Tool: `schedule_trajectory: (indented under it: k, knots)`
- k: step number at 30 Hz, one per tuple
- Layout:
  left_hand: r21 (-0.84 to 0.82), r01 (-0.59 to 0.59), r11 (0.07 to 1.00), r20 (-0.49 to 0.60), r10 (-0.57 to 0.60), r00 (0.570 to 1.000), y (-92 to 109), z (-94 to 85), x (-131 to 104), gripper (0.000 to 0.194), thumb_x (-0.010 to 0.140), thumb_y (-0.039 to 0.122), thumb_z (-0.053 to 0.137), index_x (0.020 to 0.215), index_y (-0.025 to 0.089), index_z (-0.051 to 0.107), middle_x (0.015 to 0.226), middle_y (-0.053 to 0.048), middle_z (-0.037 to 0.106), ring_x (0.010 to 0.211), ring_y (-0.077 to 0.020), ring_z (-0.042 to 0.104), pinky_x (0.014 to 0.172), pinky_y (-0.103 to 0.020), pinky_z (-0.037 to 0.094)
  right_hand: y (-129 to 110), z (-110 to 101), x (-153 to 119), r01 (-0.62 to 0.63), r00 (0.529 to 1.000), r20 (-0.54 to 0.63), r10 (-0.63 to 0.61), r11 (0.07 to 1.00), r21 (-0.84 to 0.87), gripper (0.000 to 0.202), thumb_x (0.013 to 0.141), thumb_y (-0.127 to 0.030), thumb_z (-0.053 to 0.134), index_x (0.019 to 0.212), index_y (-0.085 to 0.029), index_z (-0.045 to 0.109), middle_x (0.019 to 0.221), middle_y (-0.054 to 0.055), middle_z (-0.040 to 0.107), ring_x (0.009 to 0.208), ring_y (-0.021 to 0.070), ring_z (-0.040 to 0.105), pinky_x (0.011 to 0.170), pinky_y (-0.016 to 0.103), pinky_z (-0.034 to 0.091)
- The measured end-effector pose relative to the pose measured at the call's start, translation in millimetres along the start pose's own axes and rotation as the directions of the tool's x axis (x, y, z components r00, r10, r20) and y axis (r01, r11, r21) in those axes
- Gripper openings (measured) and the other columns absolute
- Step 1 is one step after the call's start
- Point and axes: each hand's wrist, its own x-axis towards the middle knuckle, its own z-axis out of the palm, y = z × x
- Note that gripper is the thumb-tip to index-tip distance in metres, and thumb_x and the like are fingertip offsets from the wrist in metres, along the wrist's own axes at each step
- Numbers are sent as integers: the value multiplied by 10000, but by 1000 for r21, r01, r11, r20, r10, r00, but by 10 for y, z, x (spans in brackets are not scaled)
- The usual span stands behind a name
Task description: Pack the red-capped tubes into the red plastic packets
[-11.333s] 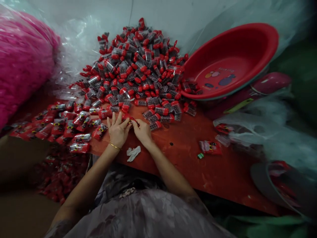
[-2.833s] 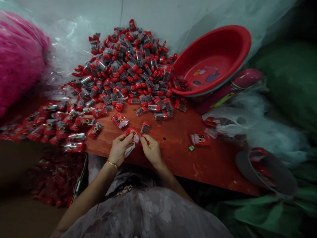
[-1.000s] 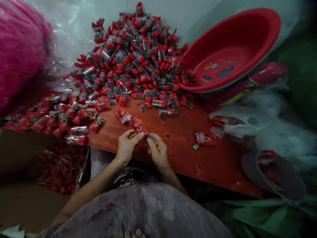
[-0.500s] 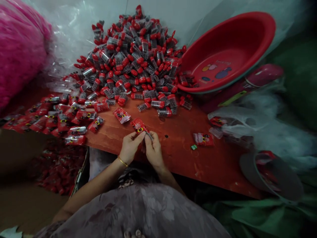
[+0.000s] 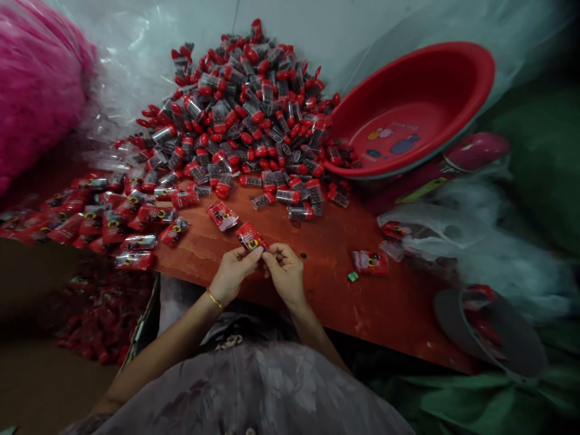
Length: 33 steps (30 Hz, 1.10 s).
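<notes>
Above the table's front edge, my left hand [image 5: 233,272] pinches a red printed packet [image 5: 251,237] between thumb and fingers. My right hand [image 5: 285,272] is closed at the packet's lower right edge, its thumb close to the left thumb. The fingertips hide that edge and whatever is inside the packet. Just beyond the hands lies another red printed packet [image 5: 222,215], flat on the table. Farther back rises a large heap of small clear tubes with red caps [image 5: 244,115], with dark contents.
Several wrapped red packets [image 5: 113,223] cover the table's left end, above a box of more packets [image 5: 95,326]. A tilted red basin [image 5: 426,109] stands back right. On the right are a packet [image 5: 370,262], a green sachet [image 5: 352,277], clear plastic bags [image 5: 489,241] and a grey container [image 5: 462,320].
The packet has shifted slightly left and toward me. My right fingers have changed their grip and spread a little, and the slim grey edge between the hands is now hidden.
</notes>
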Motion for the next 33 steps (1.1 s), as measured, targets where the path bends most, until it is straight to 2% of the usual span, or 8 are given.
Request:
schedule_trajectory:
  k: [4,7,10,14,16,18,22,33]
  knots:
    - [-54,4,999,-105,-10,994,286,-178,66,361,510,316,850,728,113,648,697,-53,703,626,-140,658,639,-239,514,-13,36,275,177,984,69,-164,938,-298,198,822,-390,535,788,-198,566,655,-20,584,564,114,543,555,237,464]
    - [-132,-134,982,-243,99,965,717,-489,181,217,717,323,715,768,128,634,763,-71,721,733,-158,688,724,-256,531,-18,48,721,312,948,151,-282,712,-629,310,887,-364,447,1054,-152,599,996,100,668,930,211,599,865,360,463]
    - [-246,-341,907,-411,220,885,1075,-785,274,366,880,465,447,778,154,610,857,-65,725,831,-147,685,778,-269,529,55,101,1162,318,944,232,-233,466,-826,452,900,-338,437,1273,-90,498,1363,177,487,1292,306,382,1067,488,285]
    - [88,-395,914,-416,394,819,1047,-846,333,428,832,537,472,975,168,634,1105,-101,682,1004,-215,650,895,-361,488,240,144,1275,341,940,315,-129,344,-875,454,919,-331,408,1315,-124,484,1448,133,404,1380,325,242,1103,553,181]
    - [524,-391,756,-286,589,756,876,-776,386,399,766,458,606,1044,175,649,1156,-115,662,1079,-255,613,961,-402,441,313,97,1118,373,928,338,-160,331,-867,419,925,-316,391,1292,-153,513,1434,111,429,1379,300,257,1105,543,185]
    - [846,-343,408,-57,708,703,710,-717,474,392,743,391,647,1069,175,662,1253,-134,606,1212,-298,515,1029,-442,369,348,7,916,403,914,356,-196,327,-855,381,926,-302,392,1245,-171,554,1401,98,475,1369,284,283,1102,542,185]
    - [981,-167,-100,192,642,742,558,-710,672,401,791,406,600,1120,185,660,1369,-143,504,1339,-367,336,1060,-539,270,279,-157,728,429,899,358,-252,344,-836,295,920,-314,429,1084,-194,642,1253,83,611,1282,269,413,1092,536,168]
    - [967,19,-255,130,555,821,626,-771,790,380,833,453,498,1084,246,695,1303,-98,574,1316,-375,366,1018,-526,305,-65,432,1641,213,975,187,-121,257,-943,152,859,-269,577,899,-175,690,940,91,726,820,158,634,707,273,412]
